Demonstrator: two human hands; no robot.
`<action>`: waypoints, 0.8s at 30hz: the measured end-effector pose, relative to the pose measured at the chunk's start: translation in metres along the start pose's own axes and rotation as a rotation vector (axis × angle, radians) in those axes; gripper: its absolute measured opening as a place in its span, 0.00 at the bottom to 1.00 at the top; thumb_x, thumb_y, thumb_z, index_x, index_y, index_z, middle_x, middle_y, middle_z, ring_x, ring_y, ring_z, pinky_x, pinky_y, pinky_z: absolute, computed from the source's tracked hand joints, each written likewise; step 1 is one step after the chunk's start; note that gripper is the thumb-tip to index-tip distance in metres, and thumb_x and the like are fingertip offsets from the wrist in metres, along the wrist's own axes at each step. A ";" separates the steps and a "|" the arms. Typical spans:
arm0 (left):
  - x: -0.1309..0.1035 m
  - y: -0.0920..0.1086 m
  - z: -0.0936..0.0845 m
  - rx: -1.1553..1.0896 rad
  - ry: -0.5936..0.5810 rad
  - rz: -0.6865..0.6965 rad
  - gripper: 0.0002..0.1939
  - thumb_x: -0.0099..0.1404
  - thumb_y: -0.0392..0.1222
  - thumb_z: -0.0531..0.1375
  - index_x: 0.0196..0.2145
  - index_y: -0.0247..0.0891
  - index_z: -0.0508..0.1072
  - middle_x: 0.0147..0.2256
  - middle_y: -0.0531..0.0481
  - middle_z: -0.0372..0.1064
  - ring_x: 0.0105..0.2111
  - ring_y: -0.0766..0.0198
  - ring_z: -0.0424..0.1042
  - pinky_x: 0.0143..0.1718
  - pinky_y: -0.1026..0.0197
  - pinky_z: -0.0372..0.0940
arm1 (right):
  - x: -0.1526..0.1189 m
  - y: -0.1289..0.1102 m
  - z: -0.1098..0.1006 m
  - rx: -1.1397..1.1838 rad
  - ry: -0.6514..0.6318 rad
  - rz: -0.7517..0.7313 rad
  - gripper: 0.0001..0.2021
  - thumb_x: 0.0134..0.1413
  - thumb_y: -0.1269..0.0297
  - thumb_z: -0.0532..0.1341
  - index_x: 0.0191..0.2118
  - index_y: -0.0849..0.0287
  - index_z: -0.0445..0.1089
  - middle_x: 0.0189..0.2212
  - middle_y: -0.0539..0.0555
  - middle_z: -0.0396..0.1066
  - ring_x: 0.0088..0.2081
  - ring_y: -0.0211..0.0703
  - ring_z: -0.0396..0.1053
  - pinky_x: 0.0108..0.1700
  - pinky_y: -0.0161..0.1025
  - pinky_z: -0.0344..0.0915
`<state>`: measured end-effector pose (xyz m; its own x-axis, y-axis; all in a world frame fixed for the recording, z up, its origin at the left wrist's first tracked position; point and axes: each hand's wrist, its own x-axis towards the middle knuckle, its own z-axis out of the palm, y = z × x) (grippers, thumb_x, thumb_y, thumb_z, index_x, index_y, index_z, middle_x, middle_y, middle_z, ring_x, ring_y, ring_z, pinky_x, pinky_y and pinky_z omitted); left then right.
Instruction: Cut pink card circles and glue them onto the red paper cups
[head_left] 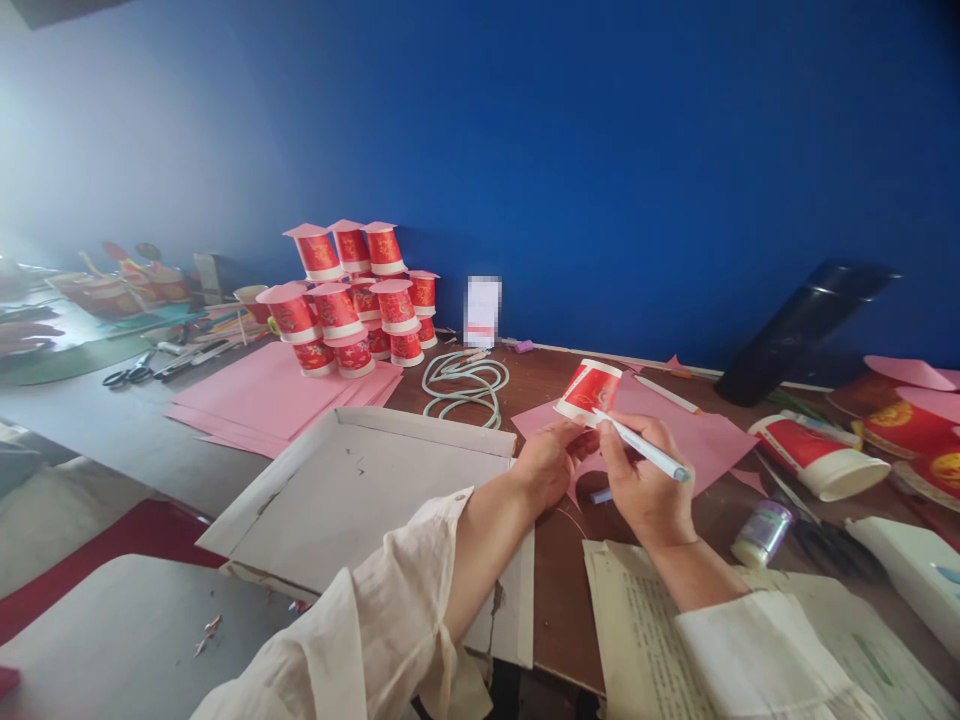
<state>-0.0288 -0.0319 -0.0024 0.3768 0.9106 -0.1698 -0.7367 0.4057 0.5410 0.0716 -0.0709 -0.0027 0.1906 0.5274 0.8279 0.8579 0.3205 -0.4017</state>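
Observation:
A red and white paper cup (590,388) is held upside down and slightly tilted over the table. My left hand (553,462) is closed around its lower rim, with the fingertips partly hidden. In my right hand (649,480) is a white marker pen (646,446), its tip at the cup's side. Beneath both hands lies a sheet of pink paper (705,440). A small blue-grey pen cap (601,495) rests below the hands.
Stacked red cups with pink paper tops (336,312) stand at back left beside pink sheets (247,395). A white cardboard box lid (360,490) lies left of my arm. At right are a loose cup (817,455), a glue bottle (761,535), scissors (832,548) and a black flask (795,330).

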 end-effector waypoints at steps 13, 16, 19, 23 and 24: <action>0.003 -0.002 -0.003 0.030 -0.026 0.008 0.07 0.54 0.35 0.66 0.31 0.29 0.76 0.30 0.44 0.73 0.31 0.65 0.71 0.45 0.60 0.62 | 0.000 0.001 0.001 0.002 -0.008 0.021 0.09 0.58 0.60 0.60 0.39 0.59 0.71 0.32 0.54 0.75 0.28 0.39 0.72 0.32 0.34 0.66; 0.004 -0.004 -0.004 0.051 -0.059 0.020 0.09 0.53 0.38 0.67 0.31 0.28 0.76 0.30 0.44 0.73 0.32 0.64 0.71 0.46 0.59 0.62 | 0.000 0.001 0.001 0.002 -0.014 0.029 0.09 0.58 0.60 0.60 0.40 0.59 0.71 0.32 0.54 0.76 0.28 0.39 0.72 0.31 0.34 0.66; 0.005 -0.005 -0.007 0.072 -0.098 0.040 0.11 0.51 0.40 0.68 0.32 0.30 0.77 0.29 0.45 0.73 0.32 0.64 0.71 0.47 0.58 0.62 | 0.000 0.001 0.000 0.003 -0.024 0.033 0.09 0.58 0.59 0.59 0.40 0.58 0.71 0.33 0.54 0.76 0.28 0.40 0.72 0.32 0.35 0.66; 0.006 -0.006 -0.009 0.130 -0.111 0.083 0.15 0.50 0.44 0.69 0.31 0.31 0.77 0.28 0.46 0.72 0.32 0.63 0.71 0.47 0.57 0.62 | 0.000 0.001 0.000 -0.004 -0.031 0.045 0.10 0.59 0.58 0.59 0.39 0.58 0.71 0.33 0.55 0.76 0.30 0.41 0.73 0.32 0.35 0.67; 0.007 -0.006 -0.009 0.148 -0.107 0.093 0.15 0.49 0.45 0.69 0.31 0.31 0.77 0.27 0.47 0.71 0.32 0.63 0.71 0.46 0.56 0.62 | 0.000 0.001 0.000 -0.007 -0.030 0.048 0.10 0.59 0.58 0.58 0.39 0.58 0.71 0.33 0.55 0.76 0.30 0.41 0.73 0.32 0.36 0.67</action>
<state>-0.0269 -0.0278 -0.0143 0.3739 0.9270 -0.0292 -0.6835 0.2967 0.6669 0.0729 -0.0704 -0.0030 0.2171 0.5651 0.7960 0.8516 0.2889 -0.4374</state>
